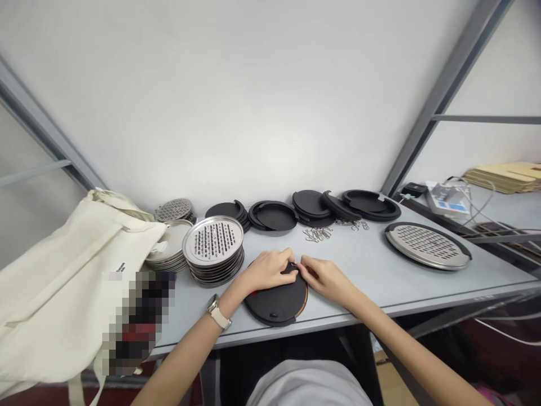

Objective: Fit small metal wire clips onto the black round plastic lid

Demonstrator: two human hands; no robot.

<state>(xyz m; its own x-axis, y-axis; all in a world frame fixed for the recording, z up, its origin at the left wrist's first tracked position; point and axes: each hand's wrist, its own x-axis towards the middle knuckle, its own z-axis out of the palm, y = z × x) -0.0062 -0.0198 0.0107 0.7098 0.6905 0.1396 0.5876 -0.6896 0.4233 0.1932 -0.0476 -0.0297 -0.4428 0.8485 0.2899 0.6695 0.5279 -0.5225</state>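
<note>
Presently | round black disc (274, 301) near six-o'clock edge of the bench (367, 259) | left hand (268, 269) and right hand (324, 279) seemingly pinch a small metal clip (295, 264) at its one-o'clock rim | risk: uneven pull could slip clip, skid disc.

Disc (274, 304), black, with an orange-brown strip (302, 304) along one edge; trays (276, 217), plain black; hooks (316, 234), silver. Stacked plates (213, 241), silver, patterned with rows of dark slots; separate plate (426, 245) at far right, silver with dark slanting slots, rimmed in black. Bench (359, 270), pale blue-grey; cloth bag (80, 276), cream with dark lettering; watch strap (221, 318), cream; boards (501, 179), pale tan.
</note>
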